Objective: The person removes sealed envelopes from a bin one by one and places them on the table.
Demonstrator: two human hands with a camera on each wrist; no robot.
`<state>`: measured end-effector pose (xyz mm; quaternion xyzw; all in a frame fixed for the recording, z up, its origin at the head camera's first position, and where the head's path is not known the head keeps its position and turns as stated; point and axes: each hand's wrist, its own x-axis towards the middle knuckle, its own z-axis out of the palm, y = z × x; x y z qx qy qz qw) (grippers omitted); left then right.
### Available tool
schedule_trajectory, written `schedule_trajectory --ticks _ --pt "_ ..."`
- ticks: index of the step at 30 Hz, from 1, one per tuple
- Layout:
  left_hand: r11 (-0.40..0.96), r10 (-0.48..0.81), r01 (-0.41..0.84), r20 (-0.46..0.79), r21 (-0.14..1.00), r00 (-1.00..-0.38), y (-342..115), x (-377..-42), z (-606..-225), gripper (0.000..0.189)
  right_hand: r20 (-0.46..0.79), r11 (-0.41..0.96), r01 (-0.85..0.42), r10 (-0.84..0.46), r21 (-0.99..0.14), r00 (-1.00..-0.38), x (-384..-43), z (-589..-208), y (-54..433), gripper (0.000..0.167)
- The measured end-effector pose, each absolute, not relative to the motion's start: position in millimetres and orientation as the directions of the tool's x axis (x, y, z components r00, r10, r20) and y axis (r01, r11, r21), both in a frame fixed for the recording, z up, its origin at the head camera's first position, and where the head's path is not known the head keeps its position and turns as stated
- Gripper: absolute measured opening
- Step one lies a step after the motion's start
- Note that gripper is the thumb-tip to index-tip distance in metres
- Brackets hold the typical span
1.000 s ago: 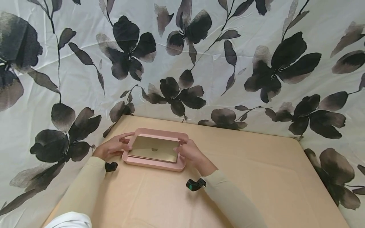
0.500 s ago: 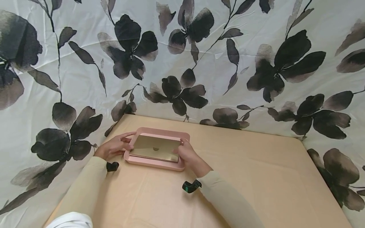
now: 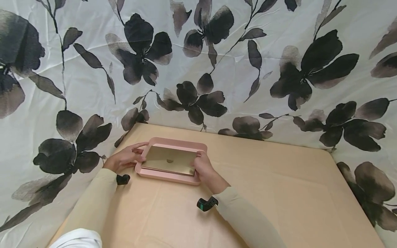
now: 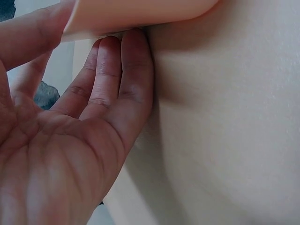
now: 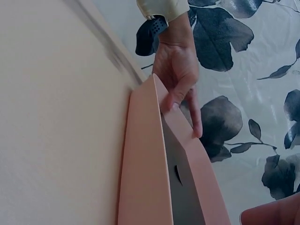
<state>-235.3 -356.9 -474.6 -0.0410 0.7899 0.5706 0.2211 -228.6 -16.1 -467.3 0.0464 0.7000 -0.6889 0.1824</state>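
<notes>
Head view, and both hands are on the action: left hand (image 3: pixel 125 159) at one end of the pink tray (image 3: pixel 178 143), right hand (image 3: pixel 208 172) at the other. The tray sits over the left half of the peach-coloured table (image 3: pixel 263 193), near its far edge. Inside lies a flat gold panel (image 3: pixel 167 156), a dark half-round mark (image 3: pixel 170 161) at its middle, pink wall showing around it.

Left hand has the tray gripped! Thumb laps over the rim, index finger stretches along the far wall, and the left wrist view finds the other fingertips tucked against the underside. Over on the right, the fingers bend in at the panel's right edge; whether they grasp the tray's rim or the panel, I cannot tell, and the right wrist view catches only a fingertip at its corner.

Cream sleeves (image 3: pixel 240 215) run up to both wrists, each with a dark device, and white cloth (image 3: pixel 77 238) bunches at lower left. Behind it all, a pale backdrop (image 3: pixel 242 79) printed with dark flowers.
</notes>
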Motion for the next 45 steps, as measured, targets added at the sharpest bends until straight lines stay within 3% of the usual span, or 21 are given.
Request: schedule_trajectory --ticks 24,32,45 --pt "0.359 0.191 -0.328 -0.413 0.874 -0.890 -358.6 -236.9 -472.0 0.089 -0.380 -0.078 0.406 -0.228 -0.910 -0.896 -230.3 -457.4 -14.3 0.062" --pt "0.360 0.192 -0.331 -0.416 0.872 -0.889 -359.5 -236.8 -473.4 0.089 -0.367 -0.011 0.381 -0.242 -0.925 -0.898 -229.2 -455.6 -12.1 0.056" --pt "0.366 0.186 -0.340 -0.426 0.866 -0.885 -359.0 -238.7 -474.1 0.089 -0.370 -0.055 0.389 -0.214 -0.919 -0.904 -231.8 -454.9 -13.3 0.058"
